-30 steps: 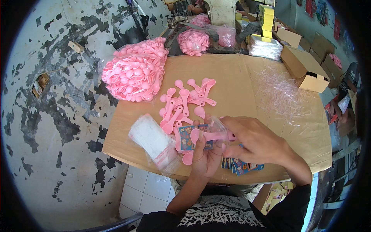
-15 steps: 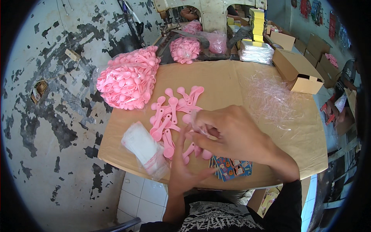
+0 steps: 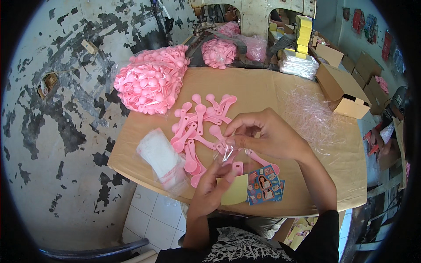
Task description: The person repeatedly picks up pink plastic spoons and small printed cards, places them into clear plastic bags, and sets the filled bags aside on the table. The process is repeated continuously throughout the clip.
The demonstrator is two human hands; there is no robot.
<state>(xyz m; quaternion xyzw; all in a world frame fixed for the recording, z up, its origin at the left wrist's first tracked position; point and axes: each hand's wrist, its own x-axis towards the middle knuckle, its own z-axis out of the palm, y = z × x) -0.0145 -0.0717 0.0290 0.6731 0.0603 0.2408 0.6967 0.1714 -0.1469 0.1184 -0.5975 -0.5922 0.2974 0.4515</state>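
Note:
A small clear plastic bag (image 3: pixel 227 154) is between my two hands above the table's near middle. My right hand (image 3: pixel 274 133) pinches its upper edge, thumb against fingers. Below it, my left hand (image 3: pixel 210 189) has thumb and fingers closed around the bag's lower part; whether anything lies inside is hard to see. Pink plastic measuring spoons (image 3: pixel 199 117) lie scattered just beyond and left of the hands. Beside my left hand rest a pale yellow card (image 3: pixel 234 191) and several blue printed cards (image 3: pixel 265 186). A stack of clear plastic bags (image 3: pixel 161 157) lies to the left.
A big bag of pink spoons (image 3: pixel 151 81) stands at the far left. Clear plastic shreds (image 3: pixel 311 116) lie on the right, near an open cardboard box (image 3: pixel 344 87). Bundled clear packets (image 3: pixel 299 63) and a yellow stack (image 3: pixel 303 35) stand at the back beside a machine frame (image 3: pixel 255 19).
My hands have drawn slightly apart, and the clear bag now shows between them. A pale yellow card now shows beside the blue ones. The whole view has shifted a little.

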